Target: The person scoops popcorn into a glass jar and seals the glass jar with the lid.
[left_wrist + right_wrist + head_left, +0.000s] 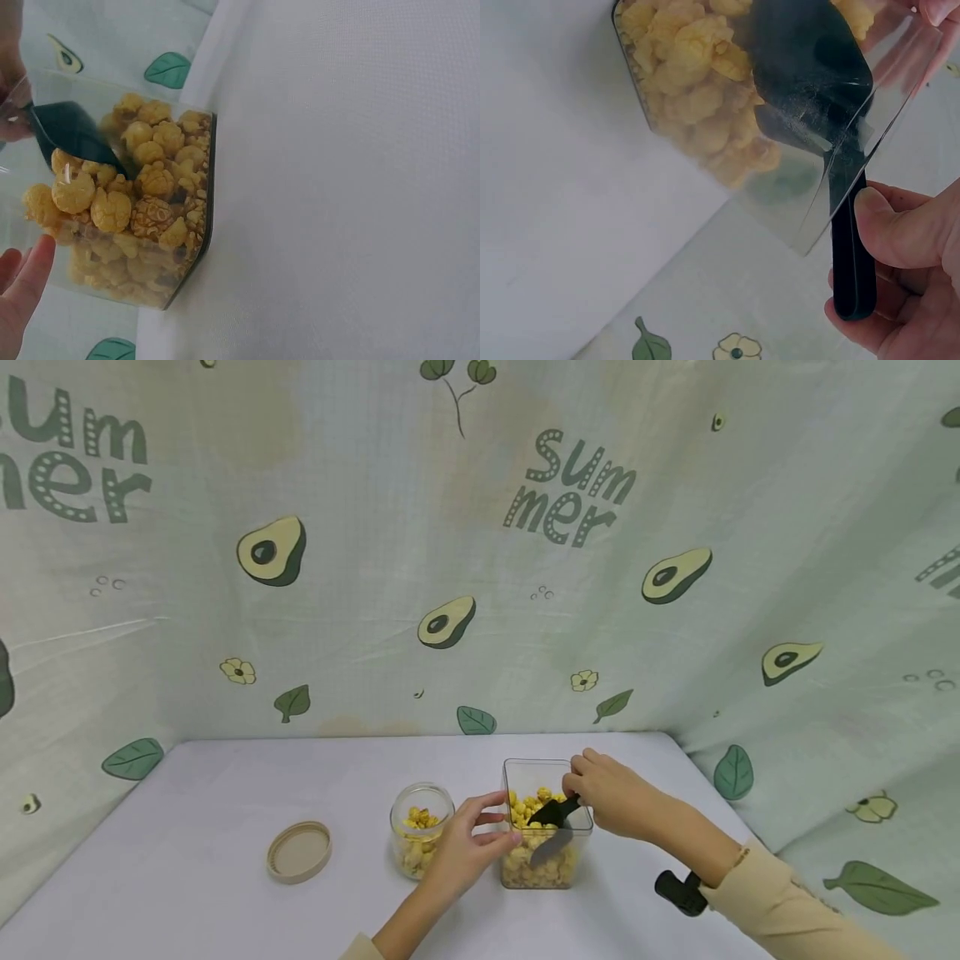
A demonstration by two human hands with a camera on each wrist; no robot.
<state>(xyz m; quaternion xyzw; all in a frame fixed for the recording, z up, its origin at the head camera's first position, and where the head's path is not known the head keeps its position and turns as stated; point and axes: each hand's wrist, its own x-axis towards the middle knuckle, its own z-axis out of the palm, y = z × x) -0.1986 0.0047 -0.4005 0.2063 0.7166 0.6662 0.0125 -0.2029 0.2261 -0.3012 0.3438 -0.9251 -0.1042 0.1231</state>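
A clear square container (547,774) stands on the table, partly filled with yellow popcorn (156,180). My left hand (468,843) holds it at the left side, thumb near the front corner and fingers farther back. A black scoop (853,259) slants into the container, its bowl down among the popcorn. At the right rim, my right hand (609,793) grips the scoop's handle, the thumb lying along it in the right wrist view. Left of the container, a round clear jar (401,839) without a lid holds some popcorn; my left hand partly covers its right side.
A round beige lid (298,853) lies on the white table (210,827), left of the jar. Behind the table hangs a pale curtain (360,527) printed with avocados and leaves. A black camera (681,893) sits under my right wrist.
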